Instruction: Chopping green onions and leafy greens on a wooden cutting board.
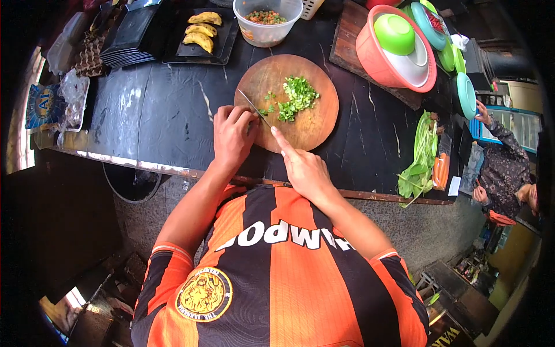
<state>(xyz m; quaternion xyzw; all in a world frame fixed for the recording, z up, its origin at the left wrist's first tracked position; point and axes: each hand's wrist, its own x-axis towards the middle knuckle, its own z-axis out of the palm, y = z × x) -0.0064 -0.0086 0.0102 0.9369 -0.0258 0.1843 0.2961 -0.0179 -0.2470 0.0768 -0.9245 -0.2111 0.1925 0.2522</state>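
A round wooden cutting board (pixel 318 130) lies on the black table before me. Chopped green leaves and stalks (pixel 299 97) are heaped right of its centre, with a few loose bits beside the blade. My right hand (pixel 301 162) grips a kitchen knife (pixel 253 105), its index finger stretched along the blade's spine; the handle is hidden under the hand. At the board's left edge, my left hand (pixel 234 132) has its fingers curled down beside the blade, around a small bit of greens that is mostly hidden.
Bananas (pixel 201 37) lie on a black tray, beside a plastic tub (pixel 269 34) of chopped vegetables. Right are a pink basin (pixel 377 56) on a wooden board, leafy greens (pixel 420 160) and packed carrots (pixel 441 170). A person (pixel 503 160) is at the table's right end.
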